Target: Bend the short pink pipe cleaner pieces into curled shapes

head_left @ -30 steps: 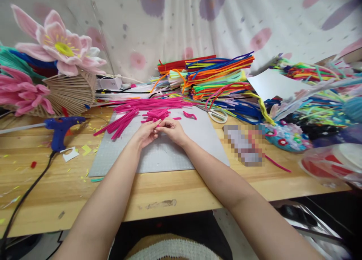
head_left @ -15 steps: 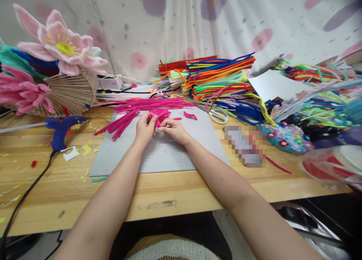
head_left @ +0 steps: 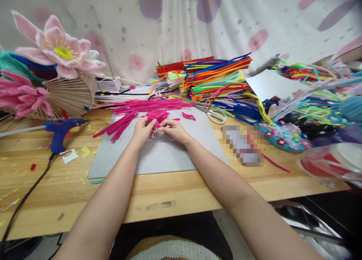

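Over the grey cutting mat point(head_left: 169, 158), my left hand point(head_left: 143, 130) and my right hand point(head_left: 174, 130) meet, both with fingers pinched on a magenta pipe cleaner point(head_left: 157, 125). Its exact shape between the fingertips is too small to make out. Just behind my hands lies a heap of magenta pipe cleaners point(head_left: 147, 104), with more fanned out to the left point(head_left: 121, 125). A small bent magenta piece point(head_left: 188, 117) rests on the mat to the right of my right hand.
On the left are a blue glue gun point(head_left: 59, 133) with its cord and pink fuzzy flowers point(head_left: 60, 51). White-handled scissors point(head_left: 217, 117) lie right of the mat, near a blurred-out object point(head_left: 241, 145). Bundles of coloured pipe cleaners point(head_left: 217, 77) line the back. A plastic tub point(head_left: 325, 162) stands at right.
Both hands stay together over the mat, with the fingers shifting slightly on the magenta pipe cleaner. The whole view has moved a little.
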Tool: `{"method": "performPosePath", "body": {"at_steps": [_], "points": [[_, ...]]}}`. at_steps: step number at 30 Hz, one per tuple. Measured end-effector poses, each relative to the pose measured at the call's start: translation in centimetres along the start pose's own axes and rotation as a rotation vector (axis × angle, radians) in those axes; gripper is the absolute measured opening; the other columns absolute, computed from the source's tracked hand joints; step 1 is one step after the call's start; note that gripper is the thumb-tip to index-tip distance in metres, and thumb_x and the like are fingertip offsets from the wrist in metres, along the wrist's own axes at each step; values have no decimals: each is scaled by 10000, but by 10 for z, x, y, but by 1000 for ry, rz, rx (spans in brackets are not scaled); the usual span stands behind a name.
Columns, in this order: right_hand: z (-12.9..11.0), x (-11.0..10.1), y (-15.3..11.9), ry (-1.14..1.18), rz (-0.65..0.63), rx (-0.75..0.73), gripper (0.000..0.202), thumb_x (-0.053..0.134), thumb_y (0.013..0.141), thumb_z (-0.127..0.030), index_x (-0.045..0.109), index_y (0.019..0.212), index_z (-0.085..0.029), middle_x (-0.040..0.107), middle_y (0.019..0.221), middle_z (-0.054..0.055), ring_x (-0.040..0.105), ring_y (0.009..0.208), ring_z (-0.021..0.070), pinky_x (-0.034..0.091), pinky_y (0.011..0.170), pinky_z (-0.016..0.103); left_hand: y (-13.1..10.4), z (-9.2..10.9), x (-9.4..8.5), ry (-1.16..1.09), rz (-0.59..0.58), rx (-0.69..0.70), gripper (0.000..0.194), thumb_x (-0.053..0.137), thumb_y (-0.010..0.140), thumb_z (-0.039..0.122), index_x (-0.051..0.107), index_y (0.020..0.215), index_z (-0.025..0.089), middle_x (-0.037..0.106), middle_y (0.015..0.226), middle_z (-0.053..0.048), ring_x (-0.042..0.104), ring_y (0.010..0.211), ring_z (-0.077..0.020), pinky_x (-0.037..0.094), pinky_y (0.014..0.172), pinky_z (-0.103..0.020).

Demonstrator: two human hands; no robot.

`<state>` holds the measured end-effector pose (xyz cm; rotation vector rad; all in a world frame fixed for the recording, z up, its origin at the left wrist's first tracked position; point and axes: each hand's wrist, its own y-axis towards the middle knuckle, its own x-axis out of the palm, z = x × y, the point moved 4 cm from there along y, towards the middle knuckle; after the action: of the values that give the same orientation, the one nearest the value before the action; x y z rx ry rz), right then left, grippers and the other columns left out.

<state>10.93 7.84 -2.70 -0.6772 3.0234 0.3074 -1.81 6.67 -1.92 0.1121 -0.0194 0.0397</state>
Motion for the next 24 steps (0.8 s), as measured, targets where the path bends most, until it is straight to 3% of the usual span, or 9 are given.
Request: {"method": "performPosePath", "body": {"at_steps": [3,7,10,12,16,21,24], "points": [[3,-2,1,-31,-18,24,262,699,590,-369,556,622,-152,521,647,-25,440,577,75,399,534,210,0,-1,0,48,23,9,191,637,702,301,499,666,175,493,446,60,393,309,-61,270,271,-170],[3,-13,1,-47,-86,81,224,693,597,-336,593,663,-147,545,666,-24,459,578,74,397,533,207,-4,-2,1,39,3,-29,216,646,685,335,512,666,167,521,487,39,466,369,-77,292,288,-165],[-1,-42,-4,-82,-126,108,207,713,582,-316,636,673,-146,589,729,-6,487,606,77,399,547,206,-6,-3,-2,-52,14,-91,256,643,681,393,539,692,159,539,546,25,513,434,-81,306,309,-156],[-4,-70,-9,-66,-85,145,203,714,587,-326,658,684,-156,596,717,-9,483,582,73,400,546,210,-6,-6,-8,-120,79,-126,261,633,687,402,557,711,153,526,552,29,503,436,-72,297,313,-151],[-4,-107,-23,-143,-174,246,230,741,556,-324,693,695,-146,609,667,2,487,577,83,377,517,210,-3,-10,-18,-203,210,-164,191,637,682,314,557,688,141,494,524,44,459,415,-48,275,324,-141],[1,-116,-27,-238,-211,312,267,748,538,-343,707,705,-138,608,624,-3,477,530,81,351,492,215,-4,-10,-19,-206,202,-159,190,638,677,310,559,692,138,478,506,53,441,400,-42,270,323,-140],[6,-118,-21,-364,-139,270,227,734,557,-329,713,692,-147,609,620,-5,485,546,88,363,528,230,-7,-9,-16,-159,164,-140,221,637,681,345,544,688,145,465,488,62,417,379,-40,261,317,-143]]}}
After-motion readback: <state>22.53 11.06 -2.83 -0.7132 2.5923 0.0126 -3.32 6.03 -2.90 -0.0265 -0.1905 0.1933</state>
